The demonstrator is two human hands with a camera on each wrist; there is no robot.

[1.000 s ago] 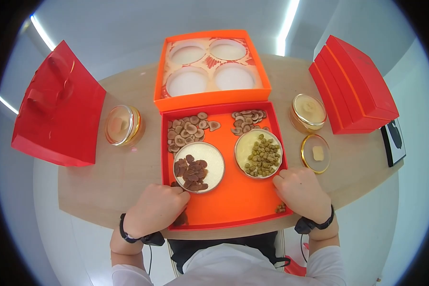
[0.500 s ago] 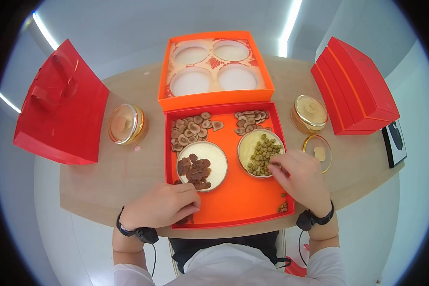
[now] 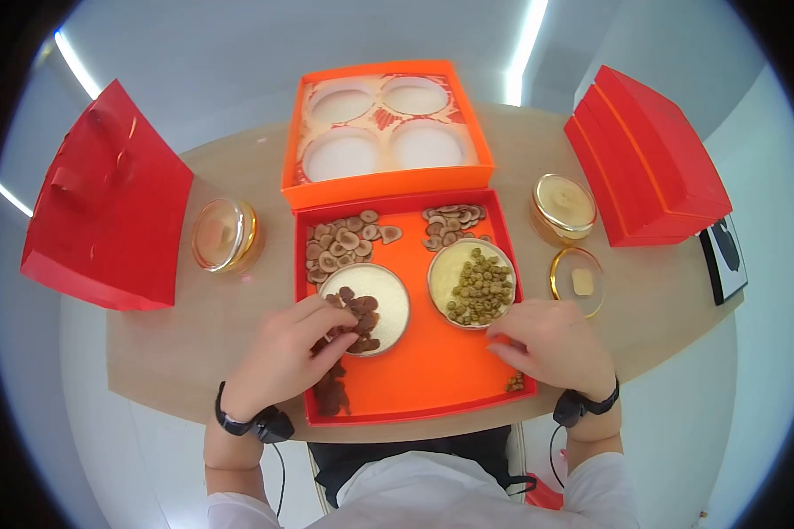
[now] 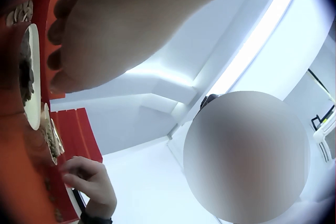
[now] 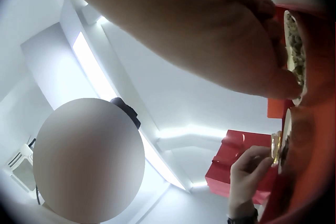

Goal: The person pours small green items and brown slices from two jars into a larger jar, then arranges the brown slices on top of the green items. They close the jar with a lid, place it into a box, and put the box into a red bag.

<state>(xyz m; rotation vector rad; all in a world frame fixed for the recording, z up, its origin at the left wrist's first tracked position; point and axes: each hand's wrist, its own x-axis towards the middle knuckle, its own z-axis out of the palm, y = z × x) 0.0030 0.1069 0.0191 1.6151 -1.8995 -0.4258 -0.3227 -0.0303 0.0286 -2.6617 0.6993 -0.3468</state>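
A shallow red tray with an orange floor (image 3: 423, 379) lies before the person. My left hand (image 3: 287, 353) reaches over a round white dish (image 3: 393, 309), its fingertips right at the dark brown slices (image 3: 365, 310); thumb and forefinger stand slightly apart. My right hand (image 3: 560, 344) hovers at the tray's right side, below a round pale yellow dish (image 3: 445, 278) of small green pellets (image 3: 483, 291), its thumb apart from its bent fingers. More dark slices (image 3: 333, 395) lie in the tray's lower left corner, partly under the left wrist. A few loose pellets (image 3: 515, 383) occupy the lower right.
Beige ringed slices (image 3: 340, 245) fill the tray's far corners. Behind stands an orange box (image 3: 388, 185) with round recesses. Gold-rimmed jars (image 3: 225, 236) flank the tray, with a loose clear lid (image 3: 582, 282) at right. A red bag (image 3: 115, 212) and red boxes (image 3: 648, 159) stand outermost.
My left hand has moved from the tray's lower left up over the dark slices on the white dish. My right hand went to the green pellets, then drew back down toward the tray's right edge.
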